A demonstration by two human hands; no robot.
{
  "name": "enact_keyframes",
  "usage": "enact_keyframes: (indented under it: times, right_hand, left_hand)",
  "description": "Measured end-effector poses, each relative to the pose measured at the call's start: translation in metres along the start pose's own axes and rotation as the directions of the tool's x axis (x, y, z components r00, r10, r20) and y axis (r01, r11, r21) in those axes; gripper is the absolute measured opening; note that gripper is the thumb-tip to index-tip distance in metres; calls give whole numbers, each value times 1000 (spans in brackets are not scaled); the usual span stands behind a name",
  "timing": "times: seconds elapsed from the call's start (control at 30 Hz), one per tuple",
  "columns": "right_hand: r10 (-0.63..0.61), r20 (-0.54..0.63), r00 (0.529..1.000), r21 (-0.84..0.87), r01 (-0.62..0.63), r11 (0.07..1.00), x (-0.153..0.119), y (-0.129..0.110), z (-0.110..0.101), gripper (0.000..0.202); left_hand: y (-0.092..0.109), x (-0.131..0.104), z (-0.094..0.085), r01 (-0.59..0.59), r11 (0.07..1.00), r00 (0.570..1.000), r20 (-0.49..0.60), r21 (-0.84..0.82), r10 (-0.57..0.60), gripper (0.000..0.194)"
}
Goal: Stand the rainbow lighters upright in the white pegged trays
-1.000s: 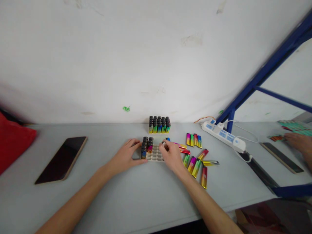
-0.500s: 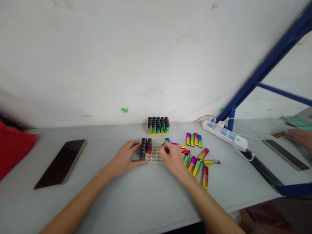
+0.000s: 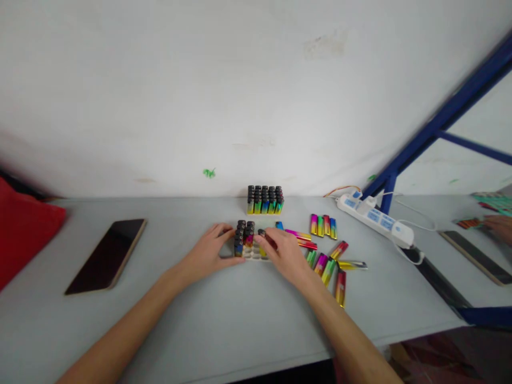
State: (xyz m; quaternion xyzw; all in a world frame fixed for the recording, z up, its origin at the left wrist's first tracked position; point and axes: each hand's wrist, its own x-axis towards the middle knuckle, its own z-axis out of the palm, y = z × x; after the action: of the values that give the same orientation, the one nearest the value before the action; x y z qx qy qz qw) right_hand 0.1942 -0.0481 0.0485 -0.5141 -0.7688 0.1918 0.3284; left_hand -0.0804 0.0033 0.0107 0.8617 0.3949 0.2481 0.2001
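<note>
A small pale tray (image 3: 248,257) with rows of holes lies on the table in front of me. Black-topped lighters (image 3: 239,240) stand upright in its left part. Around the tray's left end curls my left hand (image 3: 210,248), its thumb along the front edge and its fingers behind. My right hand (image 3: 283,250) pinches a yellow-bodied lighter (image 3: 263,249) upright over the tray's holes. Whether this lighter's base is in a hole, I cannot tell. The right fingers hide the tray's right end. Loose metallic coloured lighters (image 3: 328,271) lie scattered to the right of that hand.
A full block of upright lighters (image 3: 265,205) stands by the wall. To its right lie several lighters in a row (image 3: 323,226) and a white power strip (image 3: 374,220). A dark phone (image 3: 106,256) and red cloth (image 3: 26,229) are left. Another person's hand (image 3: 500,226) shows far right.
My right hand has shifted slightly left, and the lighter in it now shows upright with its yellow body visible. My left hand stays at the tray. The camera view has moved a little.
</note>
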Motion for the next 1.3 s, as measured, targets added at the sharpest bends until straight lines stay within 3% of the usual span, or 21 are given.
enact_keyframes:
  times: [0.1,0.2,0.27,0.37,0.43,0.53,0.7,0.77,0.83,0.97,1.03,1.1,1.3]
  right_hand:
    - [8,68,998,10,-8,1000,-1,-1,-2,36]
    - [-43,166,985,-18,46,999,0,-4,-1,20]
    - [-69,237,969,-80,91,993,2,-9,0,12]
    - [-35,278,960,-249,107,962,6,-15,2,18]
    - [0,283,959,-340,100,935,7,-17,3,22]
    - [1,274,962,-347,97,933,6,-17,2,25]
    - [2,94,996,-252,22,968,5,-8,-15,33]
    - [72,-21,997,-256,-75,964,7,1,-30,34]
    - [196,-144,970,-293,-230,928,7,17,-52,33]
    - [432,-336,837,-359,-538,763,-6,69,-104,24]
    - [499,-350,793,-380,-607,698,-15,95,-125,22]
    - [540,-311,782,-386,-623,680,-20,116,-137,23]
    - [569,-268,777,-360,-629,689,-8,147,-128,23]
  left_hand:
    - [4,0,-1,18,1000,1000,0,-11,-18,64]
    - [5,-1,-2,19,1000,1000,2,-10,-19,63]
    - [4,-1,-2,13,1000,1000,6,-13,-13,63]
    - [2,-1,-1,8,1000,1000,-1,-17,-8,63]
    - [-1,-1,0,0,1000,1000,-11,-15,0,62]
    - [-5,0,1,-13,1000,1000,-20,-14,13,62]
    - [-13,2,1,-11,1000,1000,-28,-9,11,68]
    - [-17,3,2,-18,1000,999,-35,-6,18,66]
    - [-19,4,3,-28,1000,998,-54,0,28,65]
    - [-23,4,5,-29,1000,997,-67,11,30,66]
    - [-23,5,5,-23,1000,998,-59,17,24,66]
    - [-22,5,4,-9,1000,999,-48,23,10,68]
    - [-23,5,5,24,999,999,-34,41,-23,65]
